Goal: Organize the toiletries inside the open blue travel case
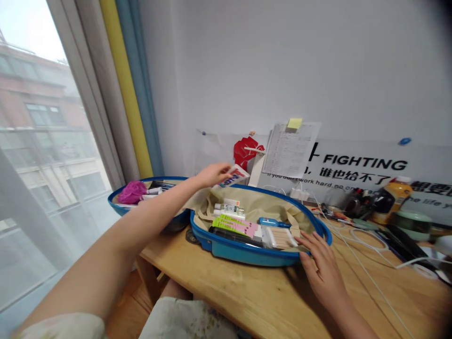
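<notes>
Over the blue case (pixel 243 254), left hand (pixel 212 175) has its grip clamped on a packet (pixel 236 177); right hand (pixel 323 269), grip spread, rests on its rim beside cables (pixel 354 248).

White packet (pixel 236 177) over open case (pixel 243 254)
I see the printed packet tilted above the blue case's far-left rim.

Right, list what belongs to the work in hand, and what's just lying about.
In hand: left hand holding a small packet; right hand at the blue case rim; swab box and pink-green packets inside.
Lying about: orange bottle, white cables, green pot, paper sheet on the wall.
</notes>
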{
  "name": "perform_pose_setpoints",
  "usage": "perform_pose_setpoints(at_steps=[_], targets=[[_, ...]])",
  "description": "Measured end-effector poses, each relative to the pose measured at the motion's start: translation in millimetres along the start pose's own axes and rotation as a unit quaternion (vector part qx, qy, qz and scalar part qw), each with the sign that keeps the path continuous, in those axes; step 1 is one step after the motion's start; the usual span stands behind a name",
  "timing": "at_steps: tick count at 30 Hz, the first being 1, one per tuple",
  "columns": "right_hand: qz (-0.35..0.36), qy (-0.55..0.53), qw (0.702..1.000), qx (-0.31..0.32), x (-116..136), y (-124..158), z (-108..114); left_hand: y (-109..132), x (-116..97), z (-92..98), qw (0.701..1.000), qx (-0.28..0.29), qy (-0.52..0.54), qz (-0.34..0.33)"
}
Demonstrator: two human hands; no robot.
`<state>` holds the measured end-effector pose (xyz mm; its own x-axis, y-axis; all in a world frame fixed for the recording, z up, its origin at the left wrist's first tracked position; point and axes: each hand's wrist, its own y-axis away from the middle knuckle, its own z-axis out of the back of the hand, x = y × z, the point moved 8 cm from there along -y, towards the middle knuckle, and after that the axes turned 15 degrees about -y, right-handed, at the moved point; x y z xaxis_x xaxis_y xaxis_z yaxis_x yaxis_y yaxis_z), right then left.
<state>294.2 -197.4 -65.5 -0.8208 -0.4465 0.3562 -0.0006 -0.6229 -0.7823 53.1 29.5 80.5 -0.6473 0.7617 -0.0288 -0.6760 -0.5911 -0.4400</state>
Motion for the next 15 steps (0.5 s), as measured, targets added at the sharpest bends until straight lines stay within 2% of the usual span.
perform_pose_setpoints(at_steps=[3, 6, 10, 15], targets=[[-0.013, -0.003, 1.000, 0.001, 0, 0, 1, -34, -59, -38.9, 0.996, 0.028, -0.001, -0.079], [-0.022, -0.007, 1.000, 0.004, 0, 1, 1, -56, -97, -81.1, 0.991, 0.061, -0.028, -0.118], [-0.030, -0.004, 0.999, 0.016, 1, 1, 1, -68, -120, -129.8, 0.980, 0.129, -0.075, -0.133], [-0.012, -0.005, 1.000, 0.008, 8, -1, 2, -68, -130, -164.6, 0.968, 0.177, -0.102, -0.147]])
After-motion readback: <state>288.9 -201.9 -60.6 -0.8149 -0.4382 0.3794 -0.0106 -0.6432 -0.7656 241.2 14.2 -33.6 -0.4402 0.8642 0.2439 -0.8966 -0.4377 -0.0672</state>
